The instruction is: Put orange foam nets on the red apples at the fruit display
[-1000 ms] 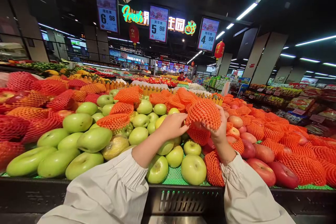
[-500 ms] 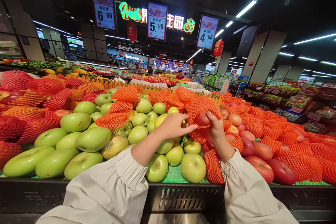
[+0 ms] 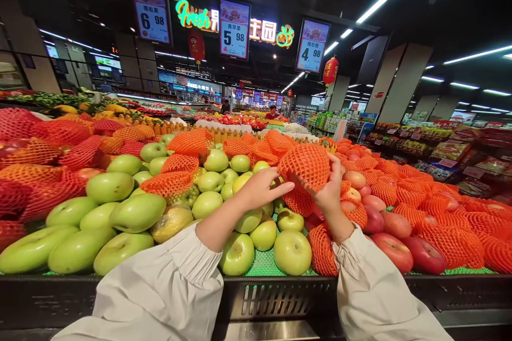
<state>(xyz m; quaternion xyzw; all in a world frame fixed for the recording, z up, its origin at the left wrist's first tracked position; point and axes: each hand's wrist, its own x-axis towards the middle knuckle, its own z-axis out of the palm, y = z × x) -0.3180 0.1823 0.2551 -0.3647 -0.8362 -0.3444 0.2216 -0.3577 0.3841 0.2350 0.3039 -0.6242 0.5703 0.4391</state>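
An apple in an orange foam net (image 3: 306, 166) is held up between my two hands above the fruit display. My right hand (image 3: 330, 189) grips its right side, fingers bent around the net. At its left side is my left hand (image 3: 260, 187), its thumb stretched under the apple and its other fingertips partly hidden behind it. The net now covers the side facing me. Below my hands lie green apples (image 3: 292, 252) and another orange-netted apple (image 3: 323, 250). Red apples (image 3: 390, 250) lie right of my right forearm.
A black display edge (image 3: 280, 298) runs across the front, with green matting (image 3: 264, 261) under the fruit. Netted fruit (image 3: 60, 133) is heaped at the left and more orange nets (image 3: 448, 234) at the right. Price screens (image 3: 234, 29) hang overhead. A person (image 3: 272, 112) is far back.
The apple has turned, so its bare red patch no longer shows and the netted side faces me. My right thumb has moved from its front to its right side. The view shifted slightly.
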